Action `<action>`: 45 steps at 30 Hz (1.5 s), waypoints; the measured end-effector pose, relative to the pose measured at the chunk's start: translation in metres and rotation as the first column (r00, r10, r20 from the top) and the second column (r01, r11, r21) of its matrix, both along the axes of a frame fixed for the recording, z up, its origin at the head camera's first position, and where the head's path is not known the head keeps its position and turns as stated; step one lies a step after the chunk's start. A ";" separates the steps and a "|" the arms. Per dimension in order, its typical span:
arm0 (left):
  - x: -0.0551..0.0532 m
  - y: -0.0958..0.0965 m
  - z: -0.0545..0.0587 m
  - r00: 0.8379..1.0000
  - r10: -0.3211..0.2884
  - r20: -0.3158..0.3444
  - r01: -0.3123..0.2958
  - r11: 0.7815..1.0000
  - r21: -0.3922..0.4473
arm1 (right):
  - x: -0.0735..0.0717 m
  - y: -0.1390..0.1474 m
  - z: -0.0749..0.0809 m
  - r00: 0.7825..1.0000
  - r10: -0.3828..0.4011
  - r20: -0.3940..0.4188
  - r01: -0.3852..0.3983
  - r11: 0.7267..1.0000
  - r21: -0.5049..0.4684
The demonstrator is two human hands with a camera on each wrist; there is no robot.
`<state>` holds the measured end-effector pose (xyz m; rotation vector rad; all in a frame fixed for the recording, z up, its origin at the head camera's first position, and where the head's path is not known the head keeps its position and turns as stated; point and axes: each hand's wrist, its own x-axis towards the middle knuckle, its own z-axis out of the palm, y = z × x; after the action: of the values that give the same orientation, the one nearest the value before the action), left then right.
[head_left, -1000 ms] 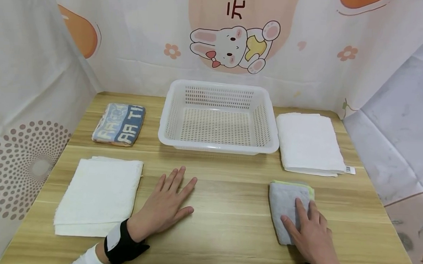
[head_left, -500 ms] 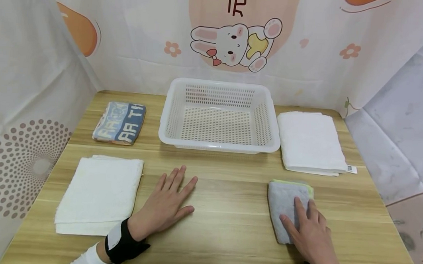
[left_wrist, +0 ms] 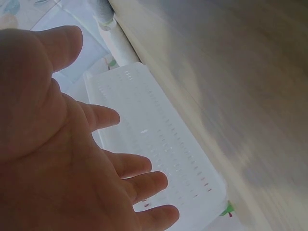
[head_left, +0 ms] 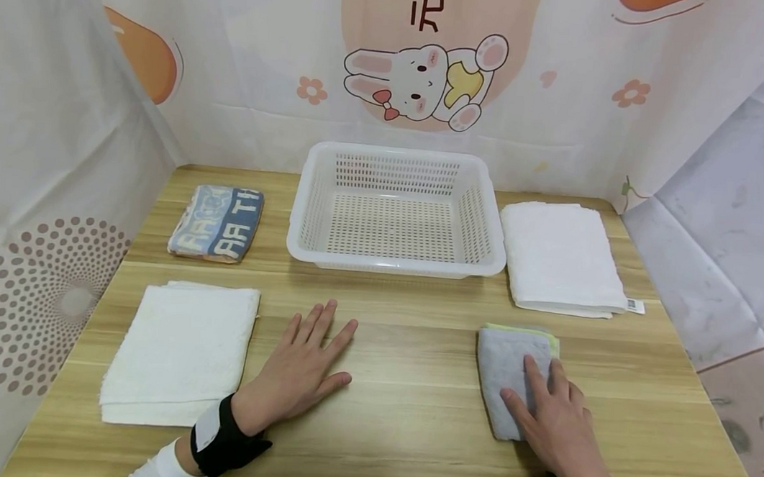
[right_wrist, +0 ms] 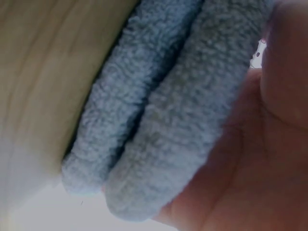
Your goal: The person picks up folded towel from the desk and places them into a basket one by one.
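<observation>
Resting flat near the desk's (head_left: 412, 406) front edge, your right hand (head_left: 556, 428) lies on the near half of the folded grey cloth (head_left: 511, 368); its fingers (head_left: 535, 375) look straight and slightly spread, pressing down on the cloth, not curled round it. The cloth's long axis runs away from you, its yellow-green trim at the far end, so most of it lies ahead of and slightly left of those fingertips. The right-wrist view shows the cloth's (right_wrist: 159, 120) stacked folded layers against the palm. Your left hand (head_left: 297, 374) lies flat on bare wood, fingers apart, well apart from the cloth, so the right is clearly the nearer. Just left of it sits a folded cream towel (head_left: 178, 350). Farther back stand the white basket (head_left: 393, 268), a blue patterned towel (head_left: 217, 223) and a white towel (head_left: 559, 255).
</observation>
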<state>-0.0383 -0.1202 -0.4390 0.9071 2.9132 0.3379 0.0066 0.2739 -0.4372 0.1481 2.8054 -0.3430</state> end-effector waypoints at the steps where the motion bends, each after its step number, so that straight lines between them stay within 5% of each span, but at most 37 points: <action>1: 0.000 0.000 0.000 1.000 0.000 -0.001 0.000 1.000 0.000 | 0.000 0.000 0.000 1.000 0.002 -0.001 -0.002 1.000 0.000; 45: 0.000 0.000 -0.001 1.000 0.006 0.002 -0.006 1.000 0.000 | 0.000 -0.012 -0.001 0.997 0.047 -0.067 -0.049 0.999 -0.023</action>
<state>-0.0384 -0.1205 -0.4396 0.8981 2.9149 0.3390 0.0071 0.2622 -0.4380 0.0648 2.8633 -0.3779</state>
